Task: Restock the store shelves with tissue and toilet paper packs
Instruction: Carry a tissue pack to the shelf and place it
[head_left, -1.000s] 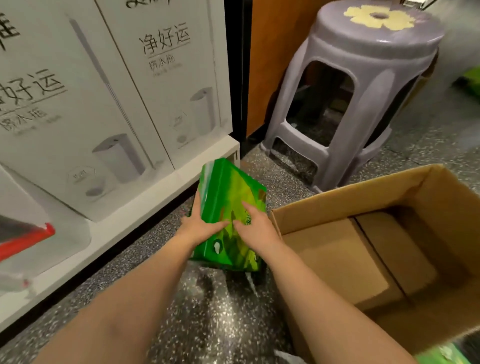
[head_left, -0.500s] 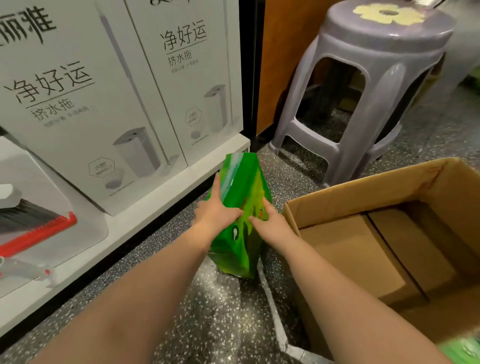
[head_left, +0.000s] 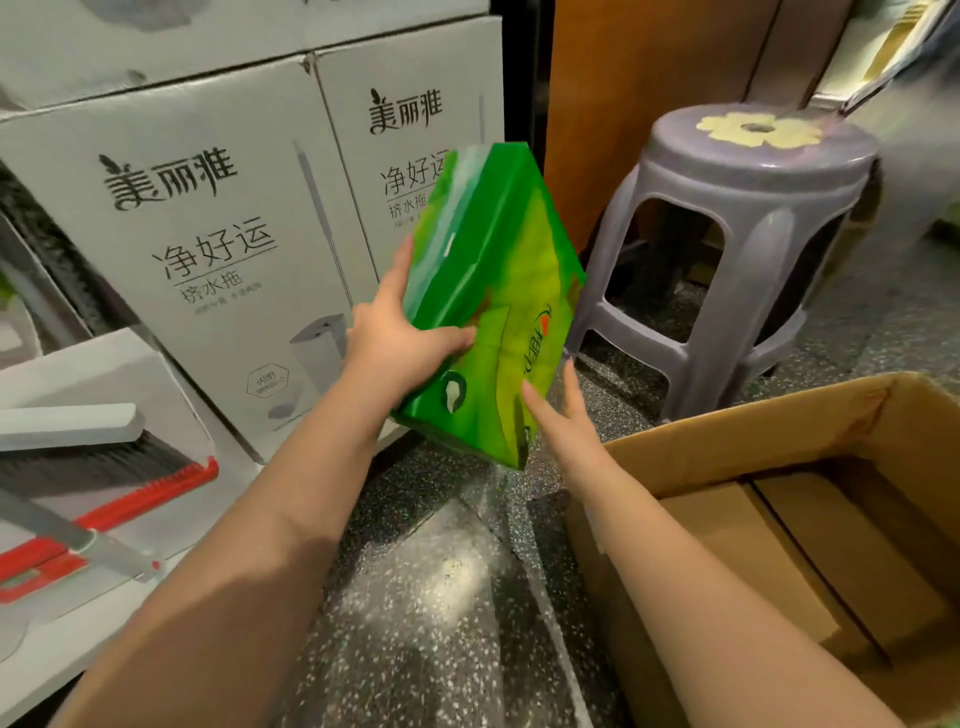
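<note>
- Tissue pack (head_left: 493, 306), green and wrapped in glossy film, is held tilted in the air above the floor, in front of the white boxes and left of the stool; its far end points up and away, its near corner hangs low.
- White mop boxes (head_left: 218, 249) with black printed characters stand side by side on the left, on a low white shelf (head_left: 47, 675), and fill most of the far left.
- Speckled dark floor (head_left: 415, 623) runs between the shelf and the carton, with a bright glare patch in the middle.
- Cardboard carton (head_left: 779, 431) sits open at the near right; its inner bottom flaps are visible and it lies just right of the right forearm.
- Grey-purple plastic stool (head_left: 748, 218) stands at the far right, with a pale yellow flower shape on its seat, beyond the carton.
- Brush package (head_left: 88, 467) at the near left shows a dark-bristled brush with red trim.
- Left hand (head_left: 400, 332) grips the pack's left side, fingers along the far face and thumb lying across the near face.
- Right hand (head_left: 566, 415) is spread, fingers straight, at the pack's lower right edge; whether the fingertips touch the film cannot be told.
</note>
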